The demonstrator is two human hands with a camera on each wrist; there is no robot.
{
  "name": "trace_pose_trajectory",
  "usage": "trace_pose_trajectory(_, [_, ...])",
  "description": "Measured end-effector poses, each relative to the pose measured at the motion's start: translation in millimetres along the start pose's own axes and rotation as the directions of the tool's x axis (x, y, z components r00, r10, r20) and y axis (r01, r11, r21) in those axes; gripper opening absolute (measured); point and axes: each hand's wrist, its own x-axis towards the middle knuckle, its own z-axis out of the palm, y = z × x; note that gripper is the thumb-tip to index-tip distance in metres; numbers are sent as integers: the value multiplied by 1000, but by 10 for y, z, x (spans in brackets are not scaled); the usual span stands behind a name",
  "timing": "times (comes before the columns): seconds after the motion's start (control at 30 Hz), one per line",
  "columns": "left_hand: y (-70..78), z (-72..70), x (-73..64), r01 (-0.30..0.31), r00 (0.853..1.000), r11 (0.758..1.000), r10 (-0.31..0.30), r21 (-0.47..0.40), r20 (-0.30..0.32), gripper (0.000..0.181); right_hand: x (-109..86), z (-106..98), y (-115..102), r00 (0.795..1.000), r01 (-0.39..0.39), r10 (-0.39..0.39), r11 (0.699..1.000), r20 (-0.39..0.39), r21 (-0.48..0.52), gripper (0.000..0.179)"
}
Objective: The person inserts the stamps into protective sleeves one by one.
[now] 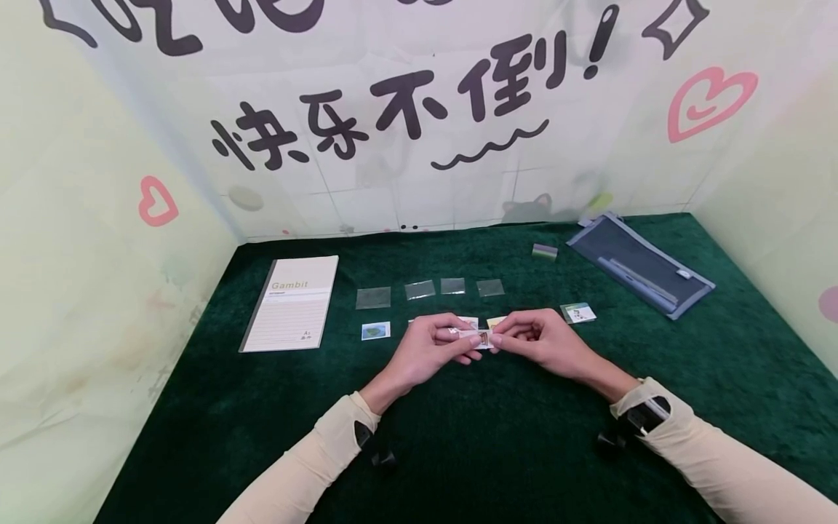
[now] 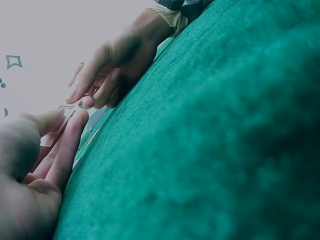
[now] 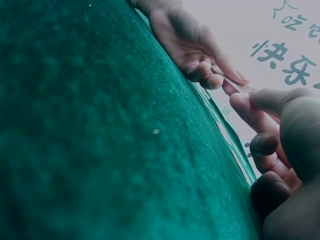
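In the head view a small picture stamp (image 1: pixel 484 339), white-edged with a brownish print, is held between both hands above the green cloth. My left hand (image 1: pixel 428 346) grips its left part, thumb on top and fingers beneath. The thumb and fingertip of my right hand (image 1: pixel 546 343) pinch its right end. Fingers cover much of the stamp; the left wrist view shows it as a pale piece (image 2: pixel 50 137) under the thumb. Just behind the hands lie a partly hidden white stamp (image 1: pixel 470 321) and a yellowish one (image 1: pixel 495 321). A blue-green stamp (image 1: pixel 376 331) lies to the left.
Several clear sleeves (image 1: pixel 373 298) lie in a row behind the hands. A notebook (image 1: pixel 294 306) is at left. At right are a small packet of stamps (image 1: pixel 579 313), a blue mesh zip pouch (image 1: pixel 638 266) and a small purple-green block (image 1: pixel 545 252).
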Motion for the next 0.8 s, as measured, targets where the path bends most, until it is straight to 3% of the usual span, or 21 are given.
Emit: trace_pose_trajectory(0.8, [-13, 21, 20, -17, 1000, 999, 17, 35, 3, 27, 2, 8, 1, 999, -22, 23, 999, 29, -27, 12])
